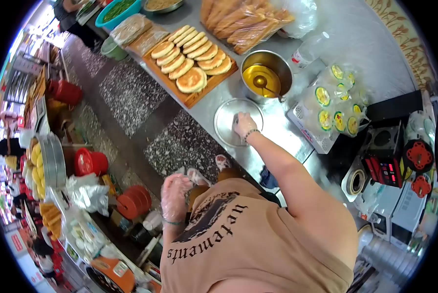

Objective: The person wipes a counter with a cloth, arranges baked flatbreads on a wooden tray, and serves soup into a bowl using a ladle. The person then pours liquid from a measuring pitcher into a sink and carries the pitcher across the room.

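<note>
On the steel counter lies a round metal lid (222, 126). My right hand (246, 126) has its fingers closed at the middle of the lid, around what looks like its knob. Just behind the lid stands a metal pot (288, 73) of yellow oil, with a ladle (260, 82) in it. Down at my left side hangs my left hand (175, 195) in a clear plastic glove, fingers loosely extended with nothing in them. It touches neither the counter nor any food. Round flatbreads (191, 80) lie in rows on a wooden board (199, 100), left of the pot.
Bagged fried dough sticks (248, 36) and a plastic bottle (309, 51) stand at the back. Sealed cups (322, 96) sit on a white box (309, 129) to the right. A red bucket (91, 162) and steamer trays (53, 158) are left, across the floor.
</note>
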Action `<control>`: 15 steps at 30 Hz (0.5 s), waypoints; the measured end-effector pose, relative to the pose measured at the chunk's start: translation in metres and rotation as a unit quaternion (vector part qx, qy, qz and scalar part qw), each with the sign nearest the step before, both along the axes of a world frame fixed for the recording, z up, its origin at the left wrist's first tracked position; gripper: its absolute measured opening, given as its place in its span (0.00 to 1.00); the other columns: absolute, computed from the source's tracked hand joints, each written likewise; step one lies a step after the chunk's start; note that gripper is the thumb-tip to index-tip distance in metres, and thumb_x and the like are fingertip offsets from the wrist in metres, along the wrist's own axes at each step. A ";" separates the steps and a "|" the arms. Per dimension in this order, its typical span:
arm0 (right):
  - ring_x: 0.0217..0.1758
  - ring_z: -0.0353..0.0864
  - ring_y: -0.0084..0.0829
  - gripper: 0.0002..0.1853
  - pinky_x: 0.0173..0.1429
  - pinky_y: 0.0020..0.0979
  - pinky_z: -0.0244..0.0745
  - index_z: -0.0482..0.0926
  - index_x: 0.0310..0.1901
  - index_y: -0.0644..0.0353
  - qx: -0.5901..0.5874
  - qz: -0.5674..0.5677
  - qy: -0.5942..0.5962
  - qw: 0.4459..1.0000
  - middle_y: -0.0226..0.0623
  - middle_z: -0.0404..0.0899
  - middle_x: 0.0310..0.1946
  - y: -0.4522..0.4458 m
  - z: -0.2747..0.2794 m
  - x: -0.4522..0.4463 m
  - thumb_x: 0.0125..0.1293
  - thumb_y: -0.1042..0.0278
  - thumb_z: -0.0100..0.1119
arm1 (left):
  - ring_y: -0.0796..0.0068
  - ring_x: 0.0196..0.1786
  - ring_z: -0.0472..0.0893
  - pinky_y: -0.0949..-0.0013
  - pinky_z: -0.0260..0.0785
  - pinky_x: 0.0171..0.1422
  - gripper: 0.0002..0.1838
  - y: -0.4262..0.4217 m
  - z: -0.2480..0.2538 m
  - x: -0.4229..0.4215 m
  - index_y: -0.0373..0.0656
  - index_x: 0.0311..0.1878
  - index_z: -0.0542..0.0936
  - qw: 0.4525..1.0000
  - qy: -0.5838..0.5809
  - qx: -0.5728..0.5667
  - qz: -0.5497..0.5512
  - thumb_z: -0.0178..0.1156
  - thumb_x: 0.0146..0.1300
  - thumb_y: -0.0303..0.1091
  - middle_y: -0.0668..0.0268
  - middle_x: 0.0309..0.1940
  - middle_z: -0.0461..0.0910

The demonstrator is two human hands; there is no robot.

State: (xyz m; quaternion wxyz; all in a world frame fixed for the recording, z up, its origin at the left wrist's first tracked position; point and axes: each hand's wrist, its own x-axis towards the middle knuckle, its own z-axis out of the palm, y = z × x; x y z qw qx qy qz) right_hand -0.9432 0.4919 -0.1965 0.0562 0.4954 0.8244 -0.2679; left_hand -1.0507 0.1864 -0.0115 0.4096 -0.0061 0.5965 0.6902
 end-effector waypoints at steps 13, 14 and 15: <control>0.55 0.78 0.50 0.26 0.58 0.41 0.75 0.72 0.54 0.63 0.111 -0.235 -0.019 0.965 0.56 0.72 0.55 0.114 0.136 -0.015 0.57 0.56 0.60 | 0.76 0.42 0.76 0.69 0.69 0.52 0.10 0.130 -0.023 -0.098 0.38 0.49 0.73 0.908 -0.050 0.067 -0.410 0.48 0.73 0.33 0.66 0.37 0.77; 0.56 0.78 0.49 0.27 0.59 0.40 0.75 0.72 0.55 0.62 0.095 -0.248 -0.039 0.963 0.55 0.72 0.55 0.128 0.123 -0.014 0.56 0.57 0.61 | 0.76 0.42 0.76 0.68 0.69 0.52 0.09 0.131 -0.028 -0.101 0.38 0.49 0.73 0.907 -0.086 0.090 -0.402 0.48 0.73 0.33 0.65 0.38 0.77; 0.57 0.78 0.48 0.27 0.59 0.40 0.75 0.72 0.56 0.62 0.082 -0.261 -0.058 0.960 0.54 0.72 0.56 0.143 0.118 -0.016 0.56 0.58 0.61 | 0.75 0.42 0.77 0.69 0.69 0.52 0.09 0.133 -0.029 -0.105 0.38 0.49 0.73 0.908 -0.089 0.068 -0.404 0.49 0.73 0.32 0.65 0.38 0.78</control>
